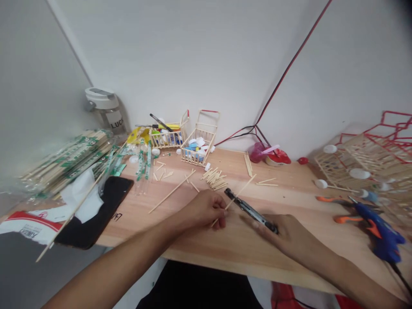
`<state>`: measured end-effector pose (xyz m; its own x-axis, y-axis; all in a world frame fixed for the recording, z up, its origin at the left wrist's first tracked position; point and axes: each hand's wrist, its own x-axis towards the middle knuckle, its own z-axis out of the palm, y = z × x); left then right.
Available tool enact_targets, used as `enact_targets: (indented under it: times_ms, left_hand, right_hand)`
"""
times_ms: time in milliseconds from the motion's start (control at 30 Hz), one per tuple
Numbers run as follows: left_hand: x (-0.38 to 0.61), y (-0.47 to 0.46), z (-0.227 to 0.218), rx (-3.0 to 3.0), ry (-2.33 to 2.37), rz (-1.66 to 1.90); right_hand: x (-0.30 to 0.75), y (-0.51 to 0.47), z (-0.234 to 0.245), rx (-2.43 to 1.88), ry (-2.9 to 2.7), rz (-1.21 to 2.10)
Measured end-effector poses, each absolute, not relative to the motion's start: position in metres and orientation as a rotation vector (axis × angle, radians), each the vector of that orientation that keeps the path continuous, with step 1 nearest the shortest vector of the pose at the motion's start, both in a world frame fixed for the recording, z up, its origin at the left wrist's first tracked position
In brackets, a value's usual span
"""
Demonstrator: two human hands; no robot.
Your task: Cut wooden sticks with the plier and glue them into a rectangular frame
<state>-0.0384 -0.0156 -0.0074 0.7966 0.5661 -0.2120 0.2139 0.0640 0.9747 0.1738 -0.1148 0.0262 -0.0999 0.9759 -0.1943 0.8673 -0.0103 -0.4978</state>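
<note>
My left hand [206, 209] is closed in a pinch on a thin wooden stick [240, 190] that slants up to the right over the wooden table [225, 244]. My right hand [283, 234] is closed round a black-handled cutting tool [249, 210]. The tool's tip meets the stick just right of my left fingers. A heap of short cut sticks [216, 179] lies just beyond my hands.
Two small stick-built baskets [199, 137] with bottle caps stand at the back. Packs of chopsticks [67, 161] and a black phone [96, 212] lie at left. A blue glue gun [381, 229], orange-handled pliers [337, 210] and larger stick frames [363, 161] sit at right.
</note>
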Motion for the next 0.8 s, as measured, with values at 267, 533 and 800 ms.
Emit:
enact_targets:
  times_ms: [267,533,800]
  left_hand:
    - [-0.0358,-0.0182,-0.0086,1.515,0.623,0.256]
    - [-0.0352,-0.0168,-0.009,1.507,0.635,0.227]
    - [-0.0357,-0.015,-0.0095,1.508,0.625,0.212]
  right_hand:
    - [0.1789,-0.118,0.0263,-1.963,-2.14,0.715]
    - [0.1758,-0.1132,0.0299,-1.968,-2.178,0.851]
    - [0.1773,-0.1129,0.0296,-1.982,-2.209,0.843]
